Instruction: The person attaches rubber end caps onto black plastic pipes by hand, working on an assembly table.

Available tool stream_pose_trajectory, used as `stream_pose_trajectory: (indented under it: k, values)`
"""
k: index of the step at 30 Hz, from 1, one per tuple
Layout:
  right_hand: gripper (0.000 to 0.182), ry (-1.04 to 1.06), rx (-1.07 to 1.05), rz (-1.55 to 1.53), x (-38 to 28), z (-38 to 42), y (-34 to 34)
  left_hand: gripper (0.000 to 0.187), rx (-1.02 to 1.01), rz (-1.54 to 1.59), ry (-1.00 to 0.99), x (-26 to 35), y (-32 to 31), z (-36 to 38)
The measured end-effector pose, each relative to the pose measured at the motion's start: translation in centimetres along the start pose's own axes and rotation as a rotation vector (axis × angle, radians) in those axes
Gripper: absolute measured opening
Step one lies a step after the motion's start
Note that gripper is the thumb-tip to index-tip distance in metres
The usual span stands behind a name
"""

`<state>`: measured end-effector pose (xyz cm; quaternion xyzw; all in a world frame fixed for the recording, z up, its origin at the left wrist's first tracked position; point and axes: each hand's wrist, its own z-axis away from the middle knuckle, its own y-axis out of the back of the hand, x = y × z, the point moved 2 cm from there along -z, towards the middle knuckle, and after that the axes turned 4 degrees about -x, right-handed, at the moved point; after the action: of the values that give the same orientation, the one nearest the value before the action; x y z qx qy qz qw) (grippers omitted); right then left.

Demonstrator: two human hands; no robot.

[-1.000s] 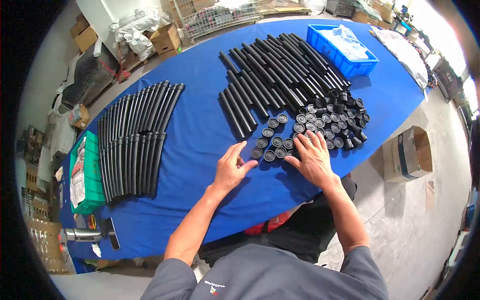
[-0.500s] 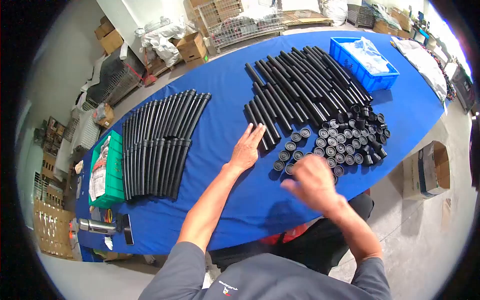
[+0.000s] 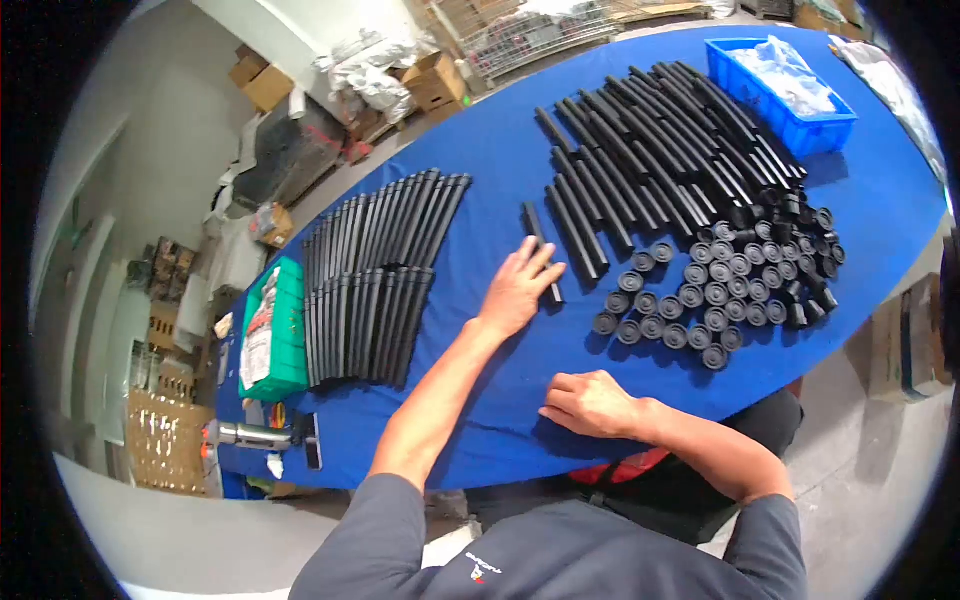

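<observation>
**Position of the single tube relative to the two hands**

A lone black tube lay on the blue-covered tabletop, directly under the fingers of the left hand, which was by far the nearer of the two. Its long axis ran obliquely, from a far end slightly to the left to a near end slightly to the right, roughly parallel to the adjoining batch of plain tubes just to its right. Both ends projected beyond the fingers.

The left hand was moderately wide, its fingers parted and laid across the tube from above rather than wrapped around it. The right hand lay closer to the body and somewhat to the right of the tube, well apart from it, with its fingers curled inward; whether they enclosed anything could not be told. The round black caps lay beyond and to the right of this hand, and the collared tubes to the left of both.
</observation>
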<state>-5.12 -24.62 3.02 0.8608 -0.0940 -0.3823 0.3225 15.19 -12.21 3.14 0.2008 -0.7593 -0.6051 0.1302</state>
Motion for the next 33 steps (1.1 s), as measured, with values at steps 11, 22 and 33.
stream_pose_trajectory:
  k: [11,22,33]
  values:
    - [0.027,-0.164,-0.232,-0.147,-0.8,0.0,0.3,0.024,0.008,0.145,0.093,5.0,3.5,4.9]
    - [0.028,-0.254,-0.220,-0.262,0.7,-0.2,0.3,0.026,0.091,0.379,0.123,0.3,0.1,-0.6]
    - [0.029,-0.241,-0.241,-0.277,0.7,0.1,0.6,0.028,0.055,0.375,0.225,0.3,-0.4,-1.6]
